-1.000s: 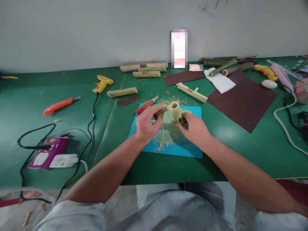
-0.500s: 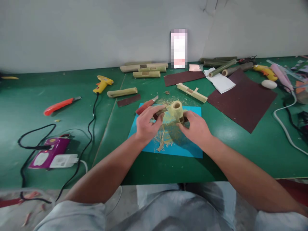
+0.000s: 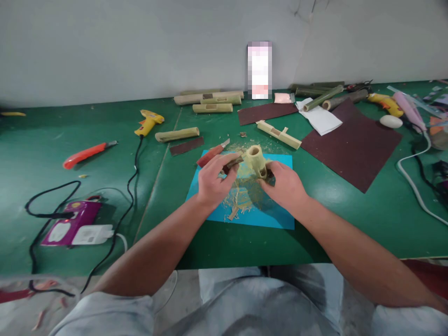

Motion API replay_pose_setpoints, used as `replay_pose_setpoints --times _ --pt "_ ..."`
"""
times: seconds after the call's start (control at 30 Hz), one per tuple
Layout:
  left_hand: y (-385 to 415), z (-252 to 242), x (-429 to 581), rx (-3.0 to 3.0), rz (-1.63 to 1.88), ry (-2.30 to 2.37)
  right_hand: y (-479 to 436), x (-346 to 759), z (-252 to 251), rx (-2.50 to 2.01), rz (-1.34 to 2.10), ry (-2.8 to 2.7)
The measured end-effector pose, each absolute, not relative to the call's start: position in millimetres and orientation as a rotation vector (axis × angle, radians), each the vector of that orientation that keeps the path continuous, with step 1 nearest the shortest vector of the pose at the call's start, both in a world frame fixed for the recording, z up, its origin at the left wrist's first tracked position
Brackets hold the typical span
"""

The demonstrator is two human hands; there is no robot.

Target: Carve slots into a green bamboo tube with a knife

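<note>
Over a blue sheet (image 3: 280,217) strewn with fine dust and shavings, my right hand (image 3: 287,182) is closed round the lower end of a short pale bamboo tube (image 3: 256,161). Its open end points up, leaning slightly left, and a cut opening shows near the bottom. My left hand (image 3: 215,179) pinches a small folded piece of brown sandpaper (image 3: 234,162), just left of the tube; its fingers partly cover it. Behind my left hand lies a knife with a red-brown handle (image 3: 209,155), its blade pointing away to the right.
Bamboo pieces (image 3: 213,108) line the back by the wall, below a propped phone (image 3: 259,70). A large brown sandpaper sheet (image 3: 353,154) and white paper (image 3: 320,117) lie right. Leftward are a yellow glue gun (image 3: 150,122), an orange utility knife (image 3: 86,156) and a purple power strip (image 3: 75,217).
The bamboo tube in my right hand has tipped, its upper end shifting a little left. My left hand stays nearly in place with the sandpaper.
</note>
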State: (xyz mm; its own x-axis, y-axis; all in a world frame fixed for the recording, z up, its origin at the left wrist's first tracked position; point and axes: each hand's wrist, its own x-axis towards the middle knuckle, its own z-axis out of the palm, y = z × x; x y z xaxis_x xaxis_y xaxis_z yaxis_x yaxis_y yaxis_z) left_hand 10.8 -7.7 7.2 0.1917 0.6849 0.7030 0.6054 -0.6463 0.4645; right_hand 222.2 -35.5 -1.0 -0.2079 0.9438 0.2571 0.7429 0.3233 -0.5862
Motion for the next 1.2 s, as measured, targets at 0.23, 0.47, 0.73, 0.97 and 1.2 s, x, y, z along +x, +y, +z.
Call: replay_pose_setpoints --times 0.23,0.47,0.73,0.97,1.2 --pt "-8.0 5.6 10.1 2.349 1.479 1.330 -44.2 224.5 9.0 -1.460 0.596 -1.943" --pt "-3.2 1.7 10.4 2.328 1.268 1.268 -43.6 219.5 3.3 -1.550 0.487 -2.134" --pt "6.5 -5.6 9.8 2.205 1.025 1.392 -42.5 219.7 0.3 -1.510 0.444 -2.140" --pt "12.9 -6.8 12.5 2.275 1.133 1.269 -41.5 220.3 0.1 -1.541 0.452 -2.122" --pt "14.9 -10.5 12.8 2.336 0.986 1.313 -38.9 224.1 3.7 -1.576 0.438 -2.148"
